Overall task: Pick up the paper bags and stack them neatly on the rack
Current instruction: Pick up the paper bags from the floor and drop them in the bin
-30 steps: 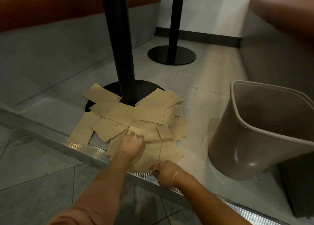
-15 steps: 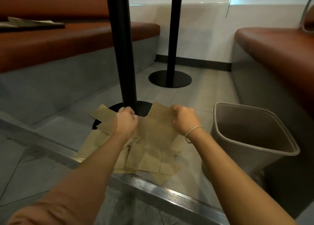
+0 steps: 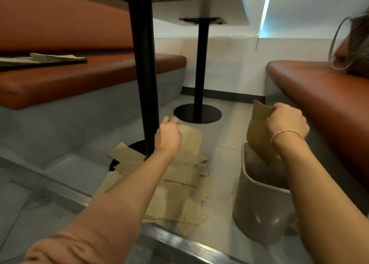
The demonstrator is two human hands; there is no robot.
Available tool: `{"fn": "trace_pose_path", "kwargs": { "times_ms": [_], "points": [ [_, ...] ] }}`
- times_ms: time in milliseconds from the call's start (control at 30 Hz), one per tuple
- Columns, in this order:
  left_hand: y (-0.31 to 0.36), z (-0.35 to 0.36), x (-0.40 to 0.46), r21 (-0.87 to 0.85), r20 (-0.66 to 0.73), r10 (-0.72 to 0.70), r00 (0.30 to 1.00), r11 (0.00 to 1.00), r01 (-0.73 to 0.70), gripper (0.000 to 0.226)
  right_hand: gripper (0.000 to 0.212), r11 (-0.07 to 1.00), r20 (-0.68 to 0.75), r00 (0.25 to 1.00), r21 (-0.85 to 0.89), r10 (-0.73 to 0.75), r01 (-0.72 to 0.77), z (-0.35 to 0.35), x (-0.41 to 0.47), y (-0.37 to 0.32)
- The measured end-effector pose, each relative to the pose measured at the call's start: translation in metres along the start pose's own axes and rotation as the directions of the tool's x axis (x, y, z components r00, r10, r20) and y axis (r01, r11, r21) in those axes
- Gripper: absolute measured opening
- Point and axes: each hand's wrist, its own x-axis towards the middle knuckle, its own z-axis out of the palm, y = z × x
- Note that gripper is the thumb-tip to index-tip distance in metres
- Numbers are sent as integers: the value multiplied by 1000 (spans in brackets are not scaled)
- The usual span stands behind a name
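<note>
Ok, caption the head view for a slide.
Each hand, left and right, lifts a paper bag above the pile beside a bin.

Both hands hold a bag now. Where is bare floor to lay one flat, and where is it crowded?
Bare tile lies between the scattered paper bags and the bin, and farther back around the far table base. It is crowded at the near table pole, where bags overlap up to the metal floor strip.
</note>
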Motion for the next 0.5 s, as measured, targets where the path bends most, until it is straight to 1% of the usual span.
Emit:
{"fn": "trace_pose_path", "kwargs": {
  "times_ms": [100,167,233,367,433,500],
  "points": [
    [11,-6,4,-13,-25,14,1000,1000,-14,37,32,995,99,992,-58,82,-77,15,0,13],
    [17,-8,6,-42,-14,21,1000,999,-21,36,32,994,173,982,-81,80,-67,28,-6,17],
    [23,-8,5,-79,6,34,999,996,-33,35,39,998,231,973,-67,19,-4,40,-12,17],
    [30,-3,2,-172,24,58,998,984,-53,33,62,992,340,933,85,-116,93,57,-21,7],
    [30,0,1,-206,41,73,997,976,-63,31,73,976,364,906,120,-215,183,63,-25,0],
    [31,2,1,-229,56,98,994,970,-83,29,75,950,354,882,158,-310,271,67,-28,-5]
  ]
}}
